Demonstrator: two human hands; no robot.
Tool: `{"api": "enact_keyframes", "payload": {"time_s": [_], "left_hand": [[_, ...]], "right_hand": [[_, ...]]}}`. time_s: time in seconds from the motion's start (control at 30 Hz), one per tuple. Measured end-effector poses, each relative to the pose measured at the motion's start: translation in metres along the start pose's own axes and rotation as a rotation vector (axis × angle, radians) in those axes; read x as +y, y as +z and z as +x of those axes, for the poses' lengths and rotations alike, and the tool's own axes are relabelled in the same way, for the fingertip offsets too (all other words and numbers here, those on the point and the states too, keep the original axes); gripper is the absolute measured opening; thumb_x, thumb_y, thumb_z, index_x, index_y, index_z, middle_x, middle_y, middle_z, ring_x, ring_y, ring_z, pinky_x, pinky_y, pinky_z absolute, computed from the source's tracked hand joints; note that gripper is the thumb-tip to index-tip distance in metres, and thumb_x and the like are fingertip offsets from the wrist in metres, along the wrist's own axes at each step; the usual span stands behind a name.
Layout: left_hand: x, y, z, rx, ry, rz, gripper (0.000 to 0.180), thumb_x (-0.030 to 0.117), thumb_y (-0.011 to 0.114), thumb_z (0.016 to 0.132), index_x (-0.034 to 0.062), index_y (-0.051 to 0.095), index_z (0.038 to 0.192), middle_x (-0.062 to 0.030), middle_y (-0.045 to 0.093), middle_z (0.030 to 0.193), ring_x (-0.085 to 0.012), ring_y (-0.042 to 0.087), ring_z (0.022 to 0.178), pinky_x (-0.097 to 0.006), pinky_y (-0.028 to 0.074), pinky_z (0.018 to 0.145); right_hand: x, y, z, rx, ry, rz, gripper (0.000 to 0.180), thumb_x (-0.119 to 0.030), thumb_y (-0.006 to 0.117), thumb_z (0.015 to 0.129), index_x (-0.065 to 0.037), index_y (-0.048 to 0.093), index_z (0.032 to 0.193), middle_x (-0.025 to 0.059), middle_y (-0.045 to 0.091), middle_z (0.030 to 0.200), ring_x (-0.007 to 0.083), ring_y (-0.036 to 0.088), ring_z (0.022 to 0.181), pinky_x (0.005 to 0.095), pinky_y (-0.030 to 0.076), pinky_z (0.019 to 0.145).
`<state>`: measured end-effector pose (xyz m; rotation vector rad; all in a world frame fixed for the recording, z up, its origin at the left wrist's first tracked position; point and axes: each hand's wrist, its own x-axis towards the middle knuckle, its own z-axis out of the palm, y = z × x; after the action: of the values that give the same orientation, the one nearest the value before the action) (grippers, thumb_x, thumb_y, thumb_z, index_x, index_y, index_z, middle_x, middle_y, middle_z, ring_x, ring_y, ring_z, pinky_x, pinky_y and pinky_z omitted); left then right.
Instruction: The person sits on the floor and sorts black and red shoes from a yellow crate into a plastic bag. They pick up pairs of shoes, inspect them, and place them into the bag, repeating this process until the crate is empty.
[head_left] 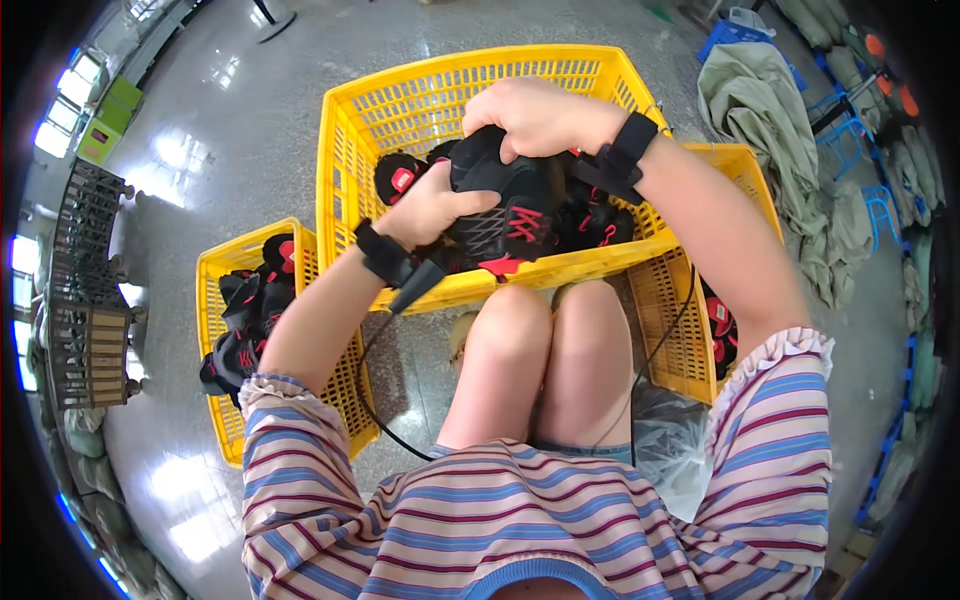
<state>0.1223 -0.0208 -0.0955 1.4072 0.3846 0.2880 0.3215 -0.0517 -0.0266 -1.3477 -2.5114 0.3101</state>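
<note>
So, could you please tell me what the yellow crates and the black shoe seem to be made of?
Yellow crates: likely rigid moulded plastic, with glossy lattice walls. Black shoe, held in both hands: apparently matte mesh fabric with red trim; the exact material is unclear.

- Left hand (pixel 437 208): raised in front of the torso, fingers curled closed, thumb uppermost, gripping from the left.
- Right hand (pixel 527 115): higher and further forward, palm down, fingers folded shut, clamping from above.
- Both forearms bare, elbows bent; a black strap on each wrist.
- Bare knees together below the hands.
</note>
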Motion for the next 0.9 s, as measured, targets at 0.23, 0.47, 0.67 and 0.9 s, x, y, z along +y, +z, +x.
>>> {"api": "enact_keyframes", "payload": {"time_s": [0.23,0.47,0.67,0.9], "left_hand": [[0.006,0.009,-0.028,0.391,0.226,-0.483,0.035,0.004,0.060,0.085,-0.0021,0.054,0.119,-0.0106,0.064,0.108,-0.0191,0.062,0.097,-0.032,0.051,0.086],[0.014,-0.002,-0.037,0.381,0.188,-0.779,0.038,0.027,0.048,0.097,0.0018,0.049,0.126,-0.0097,0.060,0.118,-0.0203,0.059,0.105,-0.031,0.048,0.092],[0.023,-0.010,-0.035,0.411,0.426,-0.386,0.036,0.025,0.043,0.100,0.0007,0.049,0.127,-0.0088,0.060,0.118,-0.0158,0.059,0.102,-0.032,0.048,0.091],[0.030,0.008,-0.020,0.299,0.203,-0.020,0.044,0.024,0.059,0.093,-0.0036,0.049,0.126,-0.0096,0.060,0.115,-0.0154,0.059,0.098,-0.028,0.048,0.085]], "right_hand": [[-0.026,0.042,-0.028,0.576,0.472,0.454,0.093,-0.038,0.084,0.063,0.003,0.037,0.132,0.0256,0.045,0.126,0.0370,0.042,0.121,0.0431,0.034,0.104],[-0.076,0.101,-0.041,1.016,0.236,0.341,0.055,-0.016,0.083,0.064,-0.006,0.044,0.101,0.0191,0.037,0.126,0.0353,0.046,0.111,0.0400,0.038,0.097],[-0.061,0.089,-0.062,0.980,0.133,0.304,0.032,-0.010,0.079,0.067,-0.011,0.049,0.079,0.0174,0.025,0.141,0.0401,0.040,0.125,0.0467,0.037,0.100],[-0.051,0.079,-0.072,0.917,0.322,0.429,0.033,0.003,0.076,0.060,-0.006,0.054,0.082,0.0191,0.029,0.139,0.0378,0.041,0.123,0.0377,0.035,0.101]]}}
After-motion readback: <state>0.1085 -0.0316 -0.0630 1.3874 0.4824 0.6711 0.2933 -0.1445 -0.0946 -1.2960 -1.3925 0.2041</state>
